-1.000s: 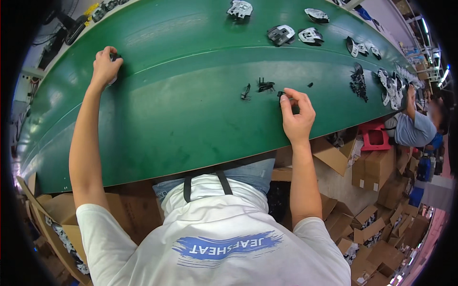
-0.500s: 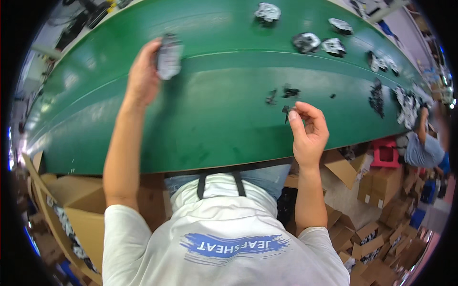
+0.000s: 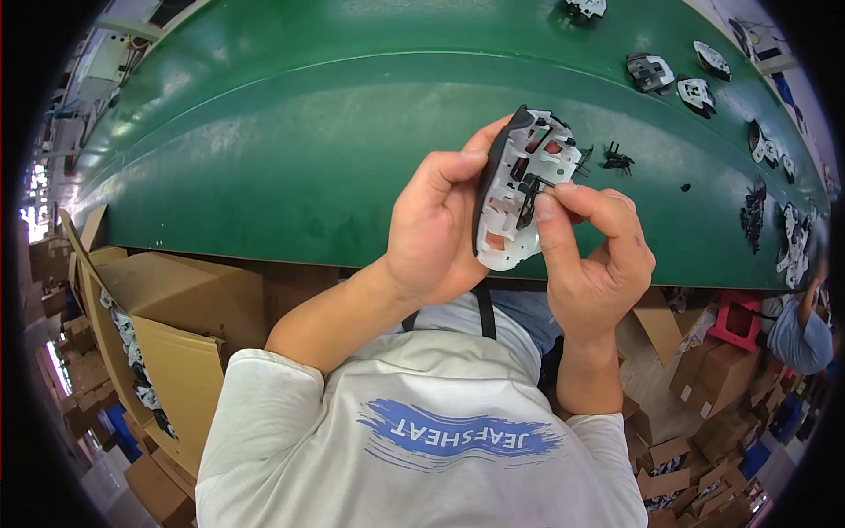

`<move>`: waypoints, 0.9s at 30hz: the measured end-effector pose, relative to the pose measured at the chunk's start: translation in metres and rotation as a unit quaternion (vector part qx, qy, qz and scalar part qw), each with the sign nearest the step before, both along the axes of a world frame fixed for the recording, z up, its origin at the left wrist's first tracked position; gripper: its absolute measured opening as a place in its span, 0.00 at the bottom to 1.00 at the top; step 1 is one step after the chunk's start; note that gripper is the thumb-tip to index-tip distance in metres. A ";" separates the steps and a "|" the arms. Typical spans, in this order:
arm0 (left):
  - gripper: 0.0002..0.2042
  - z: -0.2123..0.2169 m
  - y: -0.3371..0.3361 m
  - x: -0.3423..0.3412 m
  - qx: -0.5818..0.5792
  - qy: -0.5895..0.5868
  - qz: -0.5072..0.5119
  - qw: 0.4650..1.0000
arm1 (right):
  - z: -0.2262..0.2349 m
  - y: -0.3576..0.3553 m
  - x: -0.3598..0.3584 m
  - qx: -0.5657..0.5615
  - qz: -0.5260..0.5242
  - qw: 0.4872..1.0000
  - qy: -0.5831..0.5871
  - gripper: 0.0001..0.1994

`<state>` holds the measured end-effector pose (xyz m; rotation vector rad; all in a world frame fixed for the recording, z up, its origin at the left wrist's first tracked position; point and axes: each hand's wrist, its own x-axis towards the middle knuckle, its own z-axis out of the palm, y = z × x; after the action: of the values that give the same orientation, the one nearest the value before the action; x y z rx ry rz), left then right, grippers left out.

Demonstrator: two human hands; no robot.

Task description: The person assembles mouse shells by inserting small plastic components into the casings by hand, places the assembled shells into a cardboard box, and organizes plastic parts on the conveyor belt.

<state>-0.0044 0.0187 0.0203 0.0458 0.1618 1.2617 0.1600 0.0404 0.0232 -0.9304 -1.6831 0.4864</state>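
My left hand (image 3: pixel 436 224) grips a white and black plastic shell (image 3: pixel 519 189) with its ribbed inner side facing me, held up over the near edge of the green conveyor belt (image 3: pixel 290 158). My right hand (image 3: pixel 594 255) pinches a small black plastic part (image 3: pixel 529 195) between thumb and forefinger and presses it against the middle of the shell. A few loose small black parts (image 3: pixel 616 160) lie on the belt just beyond the shell.
More white and black shells (image 3: pixel 650 72) lie along the far right of the belt, with a dark pile (image 3: pixel 754 216) at its right end. Open cardboard boxes (image 3: pixel 167 299) stand at my left; more boxes (image 3: pixel 704 396) at the right. Another person (image 3: pixel 797 330) sits at the right edge.
My left hand brought the shell from the far left of the belt to the middle in front of me. My right hand lifted a small black part off the belt onto the shell.
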 end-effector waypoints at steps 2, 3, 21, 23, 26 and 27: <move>0.30 0.010 -0.004 0.005 0.005 0.223 0.040 0.974 | -0.002 -0.002 0.000 0.033 -0.024 0.998 -0.038 0.14; 0.31 0.007 -0.005 0.006 0.036 0.230 0.033 0.972 | -0.002 -0.002 0.000 0.030 -0.026 0.998 -0.038 0.14; 0.30 -0.007 -0.023 0.025 0.046 0.265 0.046 0.962 | 0.001 -0.006 0.017 -0.077 0.043 0.992 -0.087 0.08; 0.30 -0.010 -0.024 0.024 0.037 0.261 0.042 0.964 | 0.005 -0.002 0.019 -0.052 0.050 0.990 -0.124 0.08; 0.29 -0.014 -0.023 0.022 0.004 0.270 0.034 0.962 | -0.002 -0.006 0.019 -0.021 0.052 0.984 -0.171 0.09; 0.28 -0.014 -0.022 0.022 -0.012 0.219 0.043 0.975 | -0.004 -0.009 0.017 -0.016 0.031 0.992 -0.121 0.11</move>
<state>0.0180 -0.0036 0.0058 0.3001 0.5647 1.3225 0.1769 0.0315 0.0191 -0.9945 -1.9332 0.4574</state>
